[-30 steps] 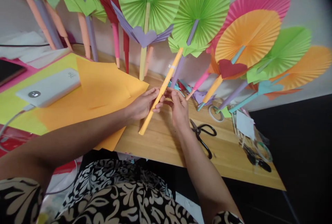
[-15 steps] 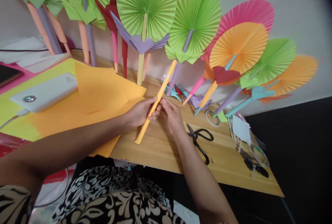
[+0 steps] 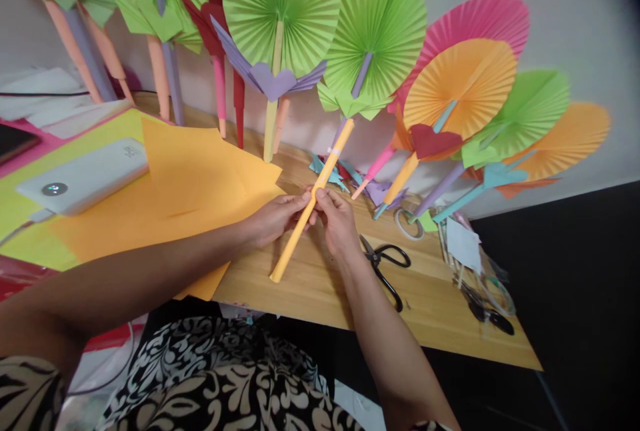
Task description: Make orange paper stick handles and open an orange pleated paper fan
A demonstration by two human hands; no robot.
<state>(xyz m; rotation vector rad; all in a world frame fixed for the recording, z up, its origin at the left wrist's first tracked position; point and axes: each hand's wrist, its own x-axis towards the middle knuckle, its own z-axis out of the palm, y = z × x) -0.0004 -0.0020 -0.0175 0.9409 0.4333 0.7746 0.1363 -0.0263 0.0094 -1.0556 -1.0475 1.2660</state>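
You're apparently working the tube (image 3: 293,238) mid-length, left hand (image 3: 277,219) and right hand (image 3: 339,221) both pinching it; the next move likely calls for light, even pressure.

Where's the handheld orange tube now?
Near the centre of the head view, the orange tube is held by left hand and right hand, orange sheets to its left, black scissors to its right.

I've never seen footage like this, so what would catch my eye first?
Probably the pleated paper fans in green, orange and pink, lined up along the pale wall at the back. Next, in the middle, comes an orange paper tube, gripped by the left hand and right hand. Black scissors lie on the table, just right of the hands.
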